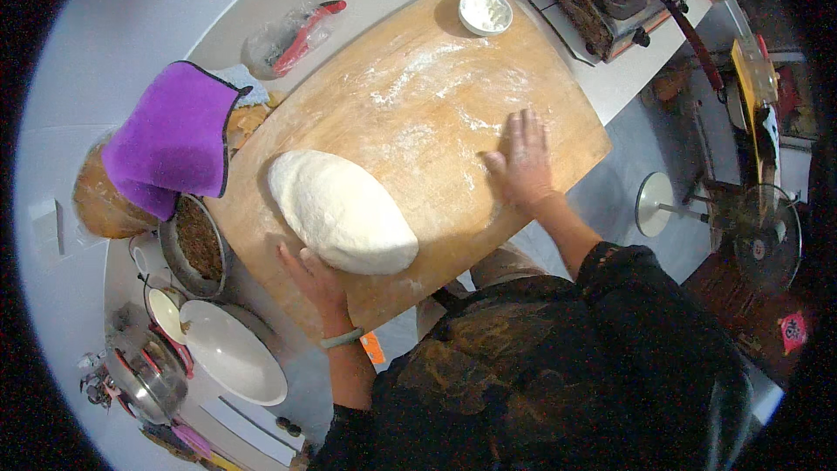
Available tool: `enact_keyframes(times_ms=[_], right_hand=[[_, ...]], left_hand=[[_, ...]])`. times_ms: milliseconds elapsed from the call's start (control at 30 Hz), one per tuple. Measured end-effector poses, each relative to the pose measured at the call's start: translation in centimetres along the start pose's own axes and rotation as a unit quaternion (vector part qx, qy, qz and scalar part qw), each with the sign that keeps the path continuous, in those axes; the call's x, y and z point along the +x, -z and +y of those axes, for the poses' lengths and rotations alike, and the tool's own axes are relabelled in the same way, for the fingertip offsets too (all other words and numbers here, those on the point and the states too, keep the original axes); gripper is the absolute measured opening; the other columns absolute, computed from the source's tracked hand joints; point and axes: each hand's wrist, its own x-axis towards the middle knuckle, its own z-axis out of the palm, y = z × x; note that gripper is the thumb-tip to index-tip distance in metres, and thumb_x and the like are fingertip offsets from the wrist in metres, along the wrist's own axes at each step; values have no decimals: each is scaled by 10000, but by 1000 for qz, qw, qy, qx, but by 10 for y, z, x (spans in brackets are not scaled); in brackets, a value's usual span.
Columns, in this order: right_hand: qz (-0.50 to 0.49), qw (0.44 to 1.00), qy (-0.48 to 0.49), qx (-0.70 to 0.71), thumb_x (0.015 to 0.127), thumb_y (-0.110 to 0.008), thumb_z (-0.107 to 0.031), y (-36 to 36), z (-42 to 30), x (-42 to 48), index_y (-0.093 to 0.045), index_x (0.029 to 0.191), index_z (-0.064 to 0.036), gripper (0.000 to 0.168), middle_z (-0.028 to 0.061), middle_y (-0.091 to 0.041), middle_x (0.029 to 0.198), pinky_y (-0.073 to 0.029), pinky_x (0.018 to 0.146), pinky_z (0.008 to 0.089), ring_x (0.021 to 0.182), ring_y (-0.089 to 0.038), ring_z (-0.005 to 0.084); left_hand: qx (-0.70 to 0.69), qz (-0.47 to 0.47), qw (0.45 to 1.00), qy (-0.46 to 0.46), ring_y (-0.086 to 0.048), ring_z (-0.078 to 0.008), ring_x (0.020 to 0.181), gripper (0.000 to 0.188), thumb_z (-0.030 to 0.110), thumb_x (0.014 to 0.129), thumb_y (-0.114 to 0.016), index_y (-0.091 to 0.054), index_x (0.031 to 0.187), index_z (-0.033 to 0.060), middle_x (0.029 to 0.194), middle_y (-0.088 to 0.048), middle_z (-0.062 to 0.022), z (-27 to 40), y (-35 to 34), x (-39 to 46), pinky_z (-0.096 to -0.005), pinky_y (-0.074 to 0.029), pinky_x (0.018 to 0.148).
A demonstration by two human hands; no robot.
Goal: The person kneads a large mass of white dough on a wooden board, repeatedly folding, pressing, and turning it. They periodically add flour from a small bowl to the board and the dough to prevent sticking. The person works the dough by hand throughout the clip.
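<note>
A large smooth oval of white dough (340, 212) lies on the left part of a wooden pastry board (366, 124). Close against its near left side rests my left hand (317, 281), fingers apart and a bracelet at the wrist. Whether the fingertips press into the dough I cannot tell. Over on the right of the board, my right hand (528, 160) lies palm down with the thumb spread and nothing in it. White flour (418, 75) is smeared in streaks across the wood. A small white bowl of flour (485, 12) stands at the board's far corner.
Left of the board are a metal bowl of dark brown filling (199, 245), a purple cloth (173, 137) and a large white bowl (232, 353). A plastic bag with something red (294, 46) lies behind it. A gas stove (605, 6) stands far right, an electric fan (762, 245) at right.
</note>
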Motion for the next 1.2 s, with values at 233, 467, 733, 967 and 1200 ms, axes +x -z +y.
enact_keyframes(times_ms=[233,467,733,967,1200], right_hand=[[-12,926,323,196,886,-667,-234,-33,-70,46,-399,1456,4,673,267,-405,1484,-301,1174,506,1380,-390,442],[51,982,181,-15,973,-548,-311,-30,-32,147,-407,1449,23,597,264,-408,1485,-250,1197,500,1396,-370,426],[-220,839,464,180,974,-512,-214,-38,-110,82,-509,1380,3,460,239,-426,1476,-290,1181,471,1379,-403,403],[-225,833,123,491,1038,-481,-253,11,-71,74,-518,1372,-5,418,201,-508,1407,-378,1106,389,1317,-492,318],[-252,825,43,504,1008,-540,-431,42,-89,109,-348,1503,11,690,249,-500,1430,-389,1101,388,1324,-495,318]], left_hand=[[126,21,992,25,-318,-404,1432,537,314,1071,-370,-403,1458,-57,1558,-323,-258,-76,-11,0,-484,-243,1190],[321,-17,945,-59,-349,-429,1391,631,360,961,-560,-423,1458,-5,1498,-386,-267,-74,-17,-8,-515,-263,1147],[100,-94,989,50,-509,-390,1247,551,255,944,-580,-476,1415,-11,1351,-530,-251,-42,-32,7,-472,-406,1034],[-5,-104,994,21,-634,-369,1134,459,127,945,-544,-518,1381,-15,1241,-638,-243,48,-41,-9,-440,-516,952],[-18,-175,970,-165,-555,-369,1270,452,40,976,-428,-457,1423,-21,1398,-537,-246,160,-95,15,-436,-465,1054]])
